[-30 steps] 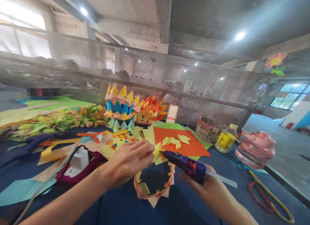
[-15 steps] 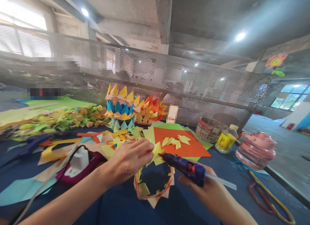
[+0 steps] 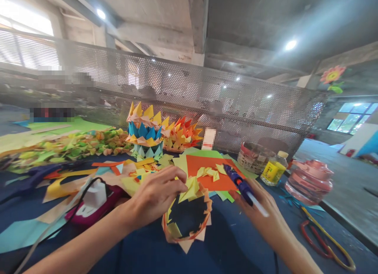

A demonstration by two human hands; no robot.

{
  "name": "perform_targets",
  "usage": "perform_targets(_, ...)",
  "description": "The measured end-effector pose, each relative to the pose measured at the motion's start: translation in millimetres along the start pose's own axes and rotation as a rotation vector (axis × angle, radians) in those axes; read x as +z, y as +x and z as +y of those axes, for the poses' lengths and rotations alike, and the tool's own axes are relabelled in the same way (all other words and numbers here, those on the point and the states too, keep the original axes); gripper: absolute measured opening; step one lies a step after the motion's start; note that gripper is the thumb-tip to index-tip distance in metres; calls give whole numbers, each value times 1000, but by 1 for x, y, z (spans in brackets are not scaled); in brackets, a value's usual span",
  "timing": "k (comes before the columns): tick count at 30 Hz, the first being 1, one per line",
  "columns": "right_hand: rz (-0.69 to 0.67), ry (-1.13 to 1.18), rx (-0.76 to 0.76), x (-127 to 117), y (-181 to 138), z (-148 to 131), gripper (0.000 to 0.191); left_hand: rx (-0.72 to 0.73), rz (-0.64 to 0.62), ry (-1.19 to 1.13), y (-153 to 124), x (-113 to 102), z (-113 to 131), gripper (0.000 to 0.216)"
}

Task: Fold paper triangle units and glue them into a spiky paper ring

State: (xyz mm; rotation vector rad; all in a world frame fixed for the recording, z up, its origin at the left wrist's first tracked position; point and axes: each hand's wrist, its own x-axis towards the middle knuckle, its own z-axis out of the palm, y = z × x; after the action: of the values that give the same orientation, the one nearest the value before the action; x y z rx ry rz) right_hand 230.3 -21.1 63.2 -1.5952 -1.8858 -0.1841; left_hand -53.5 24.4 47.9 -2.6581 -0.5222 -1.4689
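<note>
My left hand (image 3: 156, 195) pinches a folded yellow paper piece (image 3: 190, 188) against the far rim of an orange paper ring (image 3: 189, 235) with pointed tips, which sits on the dark blue table. My right hand (image 3: 260, 211) grips a purple glue gun (image 3: 238, 181) with a clear glue stick poking out its back. The gun's nozzle points away, over an orange paper sheet (image 3: 211, 173), well clear of the ring.
Stacked spiky paper crowns (image 3: 144, 134) stand at the back before a perforated metal screen. A power strip with a white plug (image 3: 94, 199) lies left. A woven basket (image 3: 254, 156), a yellow-labelled bottle (image 3: 273, 168), a pink lidded jar (image 3: 310, 181) and scissors (image 3: 327, 242) lie right.
My right hand has swung the glue gun away from the yellow piece, up and to the right. My left hand has pressed the yellow piece down onto the ring's rim.
</note>
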Motion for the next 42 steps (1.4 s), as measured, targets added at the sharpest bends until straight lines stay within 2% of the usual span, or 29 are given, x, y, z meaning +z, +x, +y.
perform_targets(5, -115, -207, 69, -6, -5, 33, 18, -218, 76, -227, 5, 2, 3, 22)
perform_targets(10, -291, -244, 153, -6, -31, 56, 17, -256, 112, -310, 8, 3, 7, 21)
perform_targets(14, -340, -228, 163, -10, -50, 75, 21, -295, 119, -375, 8, 3, 8, 18)
perform_targets(16, -354, -215, 125, -16, -51, 76, 30, -307, 122, -405, 8, 4, 8, 17)
perform_targets(18, -252, -213, 46, -21, -46, 63, 40, -321, 122, -426, 8, 5, 9, 18)
perform_targets(19, -154, -203, -8, -22, -41, 51, 38, -330, 119, -434, 8, 5, 10, 17)
perform_targets(21, -23, -140, -110, -21, -30, 17, 18, -349, 109, -455, 9, 6, 12, 15)
perform_targets(24, 83, -9, -312, -11, -13, -35, 16, -365, 97, -502, 9, 7, 16, 13)
perform_targets(27, 124, 36, -475, 4, -3, -65, 10, -365, 85, -530, 10, 7, 19, 13)
perform_targets(34, 139, 105, -545, 26, 0, -70, 8, -360, 50, -522, 10, 7, 24, 12)
perform_targets(38, 116, 158, -489, 30, -4, -74, 10, -388, 59, -543, 9, 10, 24, 11)
perform_targets(42, 76, 231, -425, 31, -9, -75, 13, -485, 41, -649, 7, 15, 25, 4)
